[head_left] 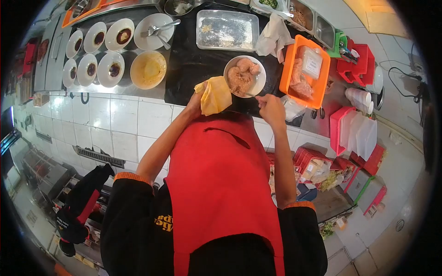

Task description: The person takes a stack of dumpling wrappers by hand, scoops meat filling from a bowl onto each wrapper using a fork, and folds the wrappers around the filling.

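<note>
My left hand (195,102) holds a fanned bunch of yellow wrappers (214,95) just left of a white bowl. In that bowl (263,79) lies a mound of pinkish minced meat (242,76). My right hand (271,109) is closed on the handle of a thin utensil (249,94) whose far end reaches the meat at the bowl's lower rim. Behind the bowl lies a metal tray (227,30) with a small yellowish piece in it. To the right, an orange basket (286,69) contains bagged meat (300,78) and a clear container (312,62).
Several small bowls (110,69) with dark sauce, a yellow-stained bowl (148,70) and a bowl with cutlery (154,31) stand left. A crumpled cloth (275,37) lies beside the tray. Red crates (359,64) are at right. Another person (83,207) is at lower left.
</note>
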### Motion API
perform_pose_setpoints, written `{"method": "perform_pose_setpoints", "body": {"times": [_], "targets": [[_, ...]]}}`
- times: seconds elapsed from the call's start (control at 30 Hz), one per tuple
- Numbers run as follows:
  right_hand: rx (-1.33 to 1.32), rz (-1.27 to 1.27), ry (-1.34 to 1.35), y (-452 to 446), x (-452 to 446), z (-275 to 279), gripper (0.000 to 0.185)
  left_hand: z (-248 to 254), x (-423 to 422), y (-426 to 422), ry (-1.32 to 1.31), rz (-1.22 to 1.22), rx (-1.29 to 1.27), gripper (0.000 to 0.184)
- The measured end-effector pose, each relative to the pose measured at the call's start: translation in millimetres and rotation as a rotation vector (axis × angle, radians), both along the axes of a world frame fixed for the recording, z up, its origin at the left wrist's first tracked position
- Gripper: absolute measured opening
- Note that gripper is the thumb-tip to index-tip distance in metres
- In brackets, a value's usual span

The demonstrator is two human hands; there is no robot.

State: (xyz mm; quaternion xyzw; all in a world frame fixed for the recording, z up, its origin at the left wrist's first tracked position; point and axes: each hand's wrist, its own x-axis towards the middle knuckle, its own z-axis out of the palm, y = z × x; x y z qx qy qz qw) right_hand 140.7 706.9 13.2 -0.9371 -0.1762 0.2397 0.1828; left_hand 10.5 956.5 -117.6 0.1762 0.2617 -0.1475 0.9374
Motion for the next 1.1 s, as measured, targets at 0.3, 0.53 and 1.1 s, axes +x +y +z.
{"method": "perform_pose_setpoints", "body": {"times": [0.3,0.53,1.1], "targets": [[0.521,0.031,0.329,-5,8,-6,0.024,29,-3,6,0.015,0.045,0.024,0.062],[0.802,-0.061,0.208,37,0,56,0.023,85,12,6,-0.086,-0.002,-0.073,0.065],[0.733,0.045,0.285,28,26,86,0.024,135,28,11,-0.224,-0.043,0.541,0.06]]}}
